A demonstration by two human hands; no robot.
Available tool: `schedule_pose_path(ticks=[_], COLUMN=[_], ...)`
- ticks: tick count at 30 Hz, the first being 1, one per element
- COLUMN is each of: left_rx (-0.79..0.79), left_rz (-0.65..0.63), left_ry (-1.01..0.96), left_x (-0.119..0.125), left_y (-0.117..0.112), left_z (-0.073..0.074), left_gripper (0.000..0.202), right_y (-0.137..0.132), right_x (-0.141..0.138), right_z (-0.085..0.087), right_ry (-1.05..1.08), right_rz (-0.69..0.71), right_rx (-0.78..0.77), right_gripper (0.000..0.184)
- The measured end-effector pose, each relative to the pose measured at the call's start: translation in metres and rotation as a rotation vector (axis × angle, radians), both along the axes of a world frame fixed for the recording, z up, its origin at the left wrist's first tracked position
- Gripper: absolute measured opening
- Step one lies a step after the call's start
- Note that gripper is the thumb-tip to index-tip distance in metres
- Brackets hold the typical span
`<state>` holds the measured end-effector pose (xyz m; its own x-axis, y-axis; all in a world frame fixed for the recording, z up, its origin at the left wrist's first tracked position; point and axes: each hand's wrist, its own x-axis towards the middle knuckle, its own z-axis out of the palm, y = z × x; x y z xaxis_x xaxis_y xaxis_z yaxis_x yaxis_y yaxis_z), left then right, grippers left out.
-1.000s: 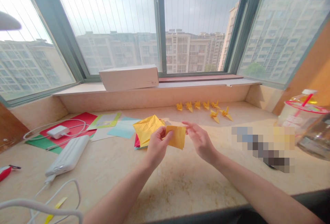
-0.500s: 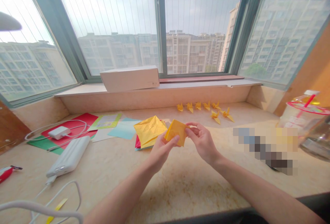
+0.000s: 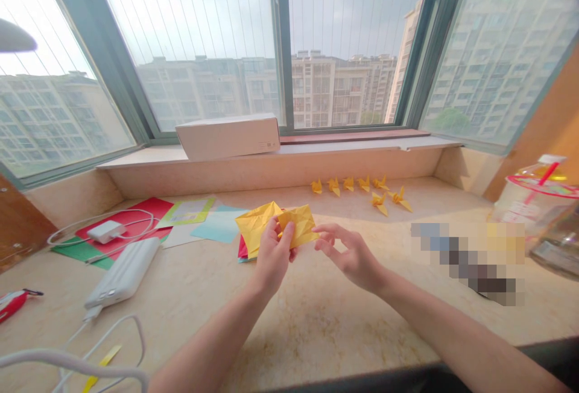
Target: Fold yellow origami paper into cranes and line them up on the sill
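A white box (image 3: 230, 140) sits on the windowsill (image 3: 335, 151), and beyond the window frame (image 3: 284, 49) stand apartment buildings (image 3: 217, 88). On the left of the counter (image 3: 316, 339), a white charger (image 3: 107, 232) lies near a white power bank (image 3: 123, 275), which has a cable plugged into its near end. A red object (image 3: 12, 307) with a black clip lies farther left. At the right edge, a cup (image 3: 520, 203) with a red straw (image 3: 549, 173) stands in front of a white-capped bottle (image 3: 552, 160).

Seven yellow paper cranes (image 3: 364, 184), two hands (image 3: 274, 254), one folded yellow sheet (image 3: 302, 224)
The cranes split five and two; also counted: one white box (image 3: 228, 138), one power bank (image 3: 124, 275), one plug (image 3: 105, 232), one red straw (image 3: 548, 172).
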<state>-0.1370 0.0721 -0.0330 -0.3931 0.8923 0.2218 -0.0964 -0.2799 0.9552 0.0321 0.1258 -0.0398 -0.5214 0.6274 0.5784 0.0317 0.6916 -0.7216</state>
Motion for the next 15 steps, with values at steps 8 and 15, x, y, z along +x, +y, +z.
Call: schedule_pose_path(ticks=[8, 15], left_rx=[-0.060, -0.084], left_rz=[-0.077, -0.186], left_ry=[0.038, 0.081], left_x=[0.003, 0.001], left_y=[-0.002, -0.003], left_z=[0.003, 0.000], left_gripper=[0.035, 0.029], right_y=[0.015, 0.017], right_x=[0.008, 0.010], right_z=[0.001, 0.003], right_ry=[-0.042, -0.058], right_rz=[0.051, 0.014], right_rx=[0.016, 0.047], right_gripper=[0.019, 0.023])
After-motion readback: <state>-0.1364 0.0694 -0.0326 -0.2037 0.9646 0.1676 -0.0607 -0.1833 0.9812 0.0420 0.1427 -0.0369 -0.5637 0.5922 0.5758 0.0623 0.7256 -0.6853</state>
